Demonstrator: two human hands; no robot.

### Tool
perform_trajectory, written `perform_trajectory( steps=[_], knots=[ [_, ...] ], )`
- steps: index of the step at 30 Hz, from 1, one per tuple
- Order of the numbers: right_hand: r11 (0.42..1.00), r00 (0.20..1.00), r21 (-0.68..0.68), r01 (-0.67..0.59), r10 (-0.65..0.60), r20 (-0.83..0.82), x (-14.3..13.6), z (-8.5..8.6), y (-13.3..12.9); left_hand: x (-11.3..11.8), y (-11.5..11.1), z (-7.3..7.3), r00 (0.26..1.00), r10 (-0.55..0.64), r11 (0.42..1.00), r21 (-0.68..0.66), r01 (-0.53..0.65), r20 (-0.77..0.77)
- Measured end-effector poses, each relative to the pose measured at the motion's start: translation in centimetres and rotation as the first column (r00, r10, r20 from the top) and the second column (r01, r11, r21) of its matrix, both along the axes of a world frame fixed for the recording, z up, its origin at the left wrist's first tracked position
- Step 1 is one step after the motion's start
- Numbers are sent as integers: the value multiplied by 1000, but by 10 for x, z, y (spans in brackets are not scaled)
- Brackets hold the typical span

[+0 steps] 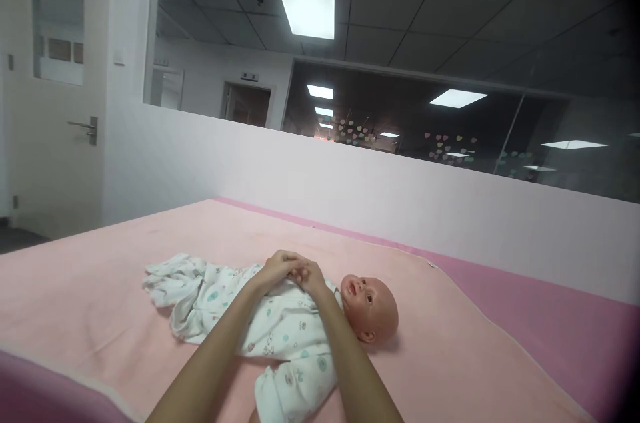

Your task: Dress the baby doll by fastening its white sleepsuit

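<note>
A bald baby doll point(375, 310) lies on its back, with its head toward the right. It wears a white baby romper point(287, 323) with small green and brown prints, and the leg end is loosely bunched at the left. A near sleeve point(295, 386) stretches toward me. My left hand point(280, 268) and my right hand point(311, 276) meet over the far side of the doll's chest. Their fingers are curled in against each other, touching the romper. What lies between the fingertips is hidden.
A pink sheet point(125, 316) lies under the doll, over a darker pink mat point(540, 303). Behind it runs a low white wall point(350, 176) with windows above. A door point(55, 156) stands at the far left.
</note>
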State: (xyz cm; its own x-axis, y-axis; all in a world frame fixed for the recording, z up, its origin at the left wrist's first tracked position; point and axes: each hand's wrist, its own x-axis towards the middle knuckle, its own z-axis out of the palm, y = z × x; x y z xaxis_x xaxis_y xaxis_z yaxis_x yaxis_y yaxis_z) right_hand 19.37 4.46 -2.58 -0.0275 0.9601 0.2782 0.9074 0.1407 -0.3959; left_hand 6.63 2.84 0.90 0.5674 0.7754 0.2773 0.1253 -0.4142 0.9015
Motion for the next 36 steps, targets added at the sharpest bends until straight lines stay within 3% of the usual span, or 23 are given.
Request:
perform_trajectory(
  steps=[1,3,5,8,11,14,17,19,20,21,24,27,30,36],
  knots=[
    [1000,1000,18,3,-4,12,1,-2,-1,1,3,-3,988,157,984,89,-156,-4],
    [999,999,45,14,-16,48,1,-4,-3,1,9,-9,895,436,864,322,-386,-98],
    [997,996,73,19,-25,84,-1,-3,-6,1,14,-17,775,561,777,510,-370,-292],
    [990,988,140,11,-33,152,-8,3,-15,0,20,-24,672,520,818,535,-214,-526],
    [973,975,232,-11,-41,217,-14,18,-31,0,25,-24,632,515,831,517,-205,-579],
    [923,977,384,7,-88,195,-1,40,-53,1,29,-22,608,520,831,521,-196,-600],
    [813,979,546,202,-166,-114,40,62,-74,1,33,-22,619,489,850,496,-179,-614],
    [788,871,458,411,-193,-451,78,68,-86,1,34,-22,642,448,875,453,-171,-622],
    [808,763,347,477,-185,-619,97,67,-91,1,34,-22,650,429,887,430,-169,-628],
    [818,714,290,497,-195,-672,115,64,-95,0,34,-22,652,416,895,413,-169,-634],
    [893,647,171,416,-158,-746,150,44,-102,0,33,-23,636,416,898,405,-173,-650],
    [961,611,109,254,-72,-788,157,20,-103,-1,32,-23,634,427,891,418,-176,-644],
    [980,575,115,161,1,-818,155,7,-101,-1,30,-23,635,433,886,431,-170,-640],
    [972,494,152,178,45,-868,164,0,-97,1,28,-23,602,448,880,446,-165,-661]
  ],
)
